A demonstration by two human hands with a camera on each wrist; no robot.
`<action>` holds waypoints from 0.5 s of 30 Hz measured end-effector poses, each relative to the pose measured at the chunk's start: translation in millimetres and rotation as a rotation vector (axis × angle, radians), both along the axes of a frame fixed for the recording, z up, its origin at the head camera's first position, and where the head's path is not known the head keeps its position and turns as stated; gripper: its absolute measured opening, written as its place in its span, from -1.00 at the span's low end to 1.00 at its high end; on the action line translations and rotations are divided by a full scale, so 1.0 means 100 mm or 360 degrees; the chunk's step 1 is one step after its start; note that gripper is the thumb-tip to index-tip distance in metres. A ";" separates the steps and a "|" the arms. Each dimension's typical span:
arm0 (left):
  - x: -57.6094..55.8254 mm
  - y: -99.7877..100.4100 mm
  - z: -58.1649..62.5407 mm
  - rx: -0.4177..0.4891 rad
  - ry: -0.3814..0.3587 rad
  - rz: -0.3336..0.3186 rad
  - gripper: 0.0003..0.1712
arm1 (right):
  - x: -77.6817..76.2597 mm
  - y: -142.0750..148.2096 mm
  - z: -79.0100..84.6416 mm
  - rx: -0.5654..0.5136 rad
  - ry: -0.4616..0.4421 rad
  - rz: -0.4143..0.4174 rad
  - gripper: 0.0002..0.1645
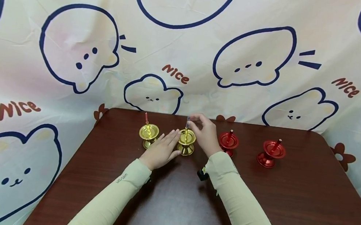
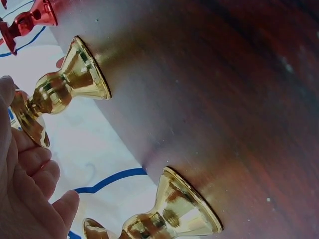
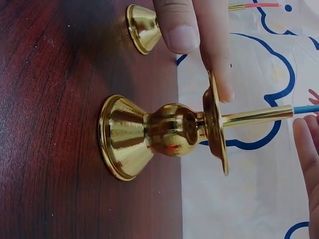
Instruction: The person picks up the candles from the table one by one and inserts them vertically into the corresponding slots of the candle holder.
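Note:
A gold candle holder [image 1: 186,137] stands upright on the table, a thin blue candle [image 3: 305,109] in its tube. My left hand [image 1: 162,150] reaches in from the left with its fingers nearly straight, fingertips right at the holder's dish. My right hand [image 1: 205,133] bends its thumb and forefinger at the blue candle's upper part and pinches it there. In the right wrist view, part of this grip lies beyond the frame edge. Left of my left hand is a second gold candle holder [image 1: 148,132], with a red candle [image 1: 146,118] in it.
Two red candle holders, one close behind my right wrist [image 1: 229,141] and one farther right [image 1: 272,153], hold dark red sticks. The brown table [image 1: 174,207] ends at a cartoon-printed cloth [image 1: 206,56] behind the holders.

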State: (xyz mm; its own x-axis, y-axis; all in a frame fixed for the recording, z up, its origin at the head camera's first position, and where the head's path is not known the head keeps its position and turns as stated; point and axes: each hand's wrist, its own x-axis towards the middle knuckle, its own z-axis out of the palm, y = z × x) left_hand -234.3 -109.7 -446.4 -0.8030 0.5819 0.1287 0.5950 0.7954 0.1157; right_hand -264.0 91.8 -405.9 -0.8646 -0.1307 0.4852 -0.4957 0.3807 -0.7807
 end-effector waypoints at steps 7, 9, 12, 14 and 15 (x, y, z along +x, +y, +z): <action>-0.01 0.00 -0.01 0.0026 0.0021 -0.0024 -0.22 | 0.07 0.06 0.03 -0.0005 0.0067 -0.0015 -0.79; -0.01 0.00 -0.01 0.0018 0.0010 -0.0016 -0.21 | 0.10 0.09 0.03 -0.0006 0.0076 -0.0018 -0.78; -0.02 0.00 -0.02 0.0002 -0.0004 -0.0003 -0.20 | 0.15 0.13 0.03 -0.0017 0.0089 -0.0018 -0.78; -0.01 0.00 -0.02 0.0003 -0.0011 0.0001 -0.20 | 0.19 0.17 0.03 -0.0032 0.0094 -0.0018 -0.78; -0.01 0.00 -0.02 0.0008 -0.0014 0.0001 -0.20 | 0.20 0.19 0.03 -0.0039 0.0096 -0.0021 -0.78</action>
